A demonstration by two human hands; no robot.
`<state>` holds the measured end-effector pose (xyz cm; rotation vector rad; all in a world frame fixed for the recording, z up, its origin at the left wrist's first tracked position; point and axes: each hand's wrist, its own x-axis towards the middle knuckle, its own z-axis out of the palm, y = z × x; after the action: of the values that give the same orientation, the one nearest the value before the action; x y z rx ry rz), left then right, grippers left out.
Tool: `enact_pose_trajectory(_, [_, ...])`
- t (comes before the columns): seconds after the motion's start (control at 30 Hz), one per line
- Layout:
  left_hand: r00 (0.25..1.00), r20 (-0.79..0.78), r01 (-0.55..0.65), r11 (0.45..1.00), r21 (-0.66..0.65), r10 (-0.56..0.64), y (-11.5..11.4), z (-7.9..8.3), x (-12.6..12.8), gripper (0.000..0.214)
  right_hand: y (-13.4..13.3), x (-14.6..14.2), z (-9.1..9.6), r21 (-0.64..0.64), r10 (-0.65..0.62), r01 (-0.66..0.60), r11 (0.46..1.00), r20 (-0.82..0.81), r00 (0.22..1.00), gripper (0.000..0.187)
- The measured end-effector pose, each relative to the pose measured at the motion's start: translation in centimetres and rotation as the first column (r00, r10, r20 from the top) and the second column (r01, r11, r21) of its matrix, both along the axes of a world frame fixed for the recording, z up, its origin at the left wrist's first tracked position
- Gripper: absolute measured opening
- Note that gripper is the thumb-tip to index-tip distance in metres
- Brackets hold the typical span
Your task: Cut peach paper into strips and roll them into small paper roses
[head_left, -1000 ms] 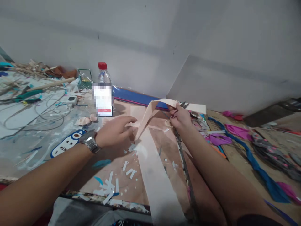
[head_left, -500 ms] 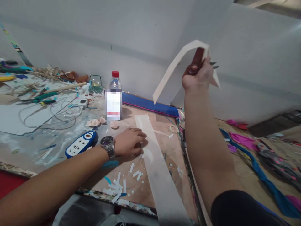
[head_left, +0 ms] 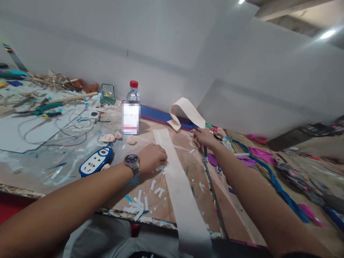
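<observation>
A long pale strip (head_left: 185,193) of thin sheet material runs from the middle of the table over its front edge. My left hand (head_left: 152,157), with a watch (head_left: 131,162) on the wrist, has its fingers curled together at the strip's left edge. My right hand (head_left: 205,139) is low by the table's right edge, fingers bent. Something dark shows at its fingertips, too small to make out. Just behind it a second, cream strip (head_left: 186,107) stands in a loop, one end close to the fingers; whether they touch it is unclear.
A phone (head_left: 130,118) leans on a red-capped bottle (head_left: 133,89). A blue-and-white power socket (head_left: 96,161) sits left of my left hand. Paper scraps (head_left: 138,204) lie near the front edge. Pliers (head_left: 44,110) and a white cable (head_left: 56,143) are farther left.
My right hand has come down from high in the air to the table's right side. The cream strip has dropped with it and curled into a loop. My left fingers have drawn together.
</observation>
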<state>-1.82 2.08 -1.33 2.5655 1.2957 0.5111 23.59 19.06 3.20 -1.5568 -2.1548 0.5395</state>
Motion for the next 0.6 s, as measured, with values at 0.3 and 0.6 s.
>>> enact_pose_trajectory(0.3, [0.984, 0.112, -0.149, 0.987, 0.063, 0.142, -1.4, 4.2, -0.9, 0.021, -6.2, 4.4, -2.6, 0.114, 0.043, -0.078, 0.99, 0.281, 0.959, 0.037])
enact_pose_trajectory(0.6, [0.94, 0.103, -0.329, 0.944, 0.033, 0.324, -2.7, 10.9, -3.4, 0.02, -11.0, 1.1, 1.5, -0.02, 0.212, -0.221, 0.975, -0.213, 0.954, 0.062])
